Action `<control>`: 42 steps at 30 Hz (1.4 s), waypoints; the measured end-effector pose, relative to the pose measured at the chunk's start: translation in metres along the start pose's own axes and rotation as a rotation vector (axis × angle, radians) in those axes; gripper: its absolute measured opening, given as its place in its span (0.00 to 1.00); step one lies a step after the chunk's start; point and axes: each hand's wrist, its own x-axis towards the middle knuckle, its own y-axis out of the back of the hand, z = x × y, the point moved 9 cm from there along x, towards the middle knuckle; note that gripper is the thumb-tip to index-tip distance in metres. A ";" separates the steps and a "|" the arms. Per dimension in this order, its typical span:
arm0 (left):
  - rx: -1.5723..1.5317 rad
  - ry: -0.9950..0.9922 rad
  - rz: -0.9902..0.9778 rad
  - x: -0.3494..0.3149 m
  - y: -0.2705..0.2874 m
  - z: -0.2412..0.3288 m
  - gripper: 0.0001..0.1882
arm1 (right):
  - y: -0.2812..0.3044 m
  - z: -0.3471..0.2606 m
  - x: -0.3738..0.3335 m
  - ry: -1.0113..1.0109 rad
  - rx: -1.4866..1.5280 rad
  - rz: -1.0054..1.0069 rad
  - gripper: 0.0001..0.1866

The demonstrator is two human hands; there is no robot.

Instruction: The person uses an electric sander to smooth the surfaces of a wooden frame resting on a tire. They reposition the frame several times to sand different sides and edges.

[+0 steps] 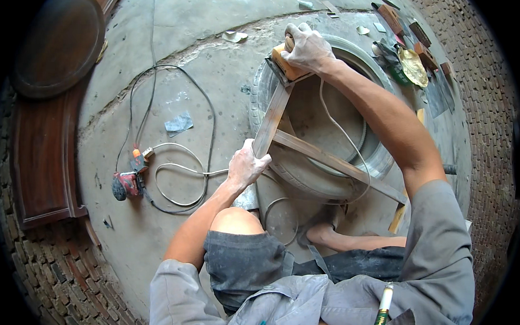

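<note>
My right hand (310, 49) is wrapped round an orange electric sander (287, 68), pressed on the far end of a wooden frame (328, 158). The frame has two bare wood pieces joined at an angle. Closer to me, my left hand (247, 166) grips the near end of its shorter piece, thumb along the edge. Under the frame lies a dusty tyre (306, 175) on its side. A pale cord (357, 153) trails from the sander across the tyre's opening. The sander's underside is hidden.
On the floor at left are a red sander (127, 184), a plug connector (138, 161), looped black cord (213, 109) and blue sandpaper (179, 124). Dark wooden furniture (47, 164) stands far left. Wood blocks (391, 19) and a bag (388, 55) lie far right, beside brick paving (487, 97).
</note>
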 end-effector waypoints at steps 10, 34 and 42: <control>0.005 0.063 -0.015 0.001 -0.002 -0.011 0.37 | 0.003 -0.111 -0.105 0.213 0.171 -0.080 0.24; 0.026 0.036 -0.001 0.000 0.000 -0.005 0.31 | 0.005 -0.088 -0.088 0.155 0.175 -0.049 0.24; -0.033 0.037 -0.045 -0.002 -0.001 -0.001 0.32 | -0.001 0.021 0.028 0.049 0.082 0.030 0.21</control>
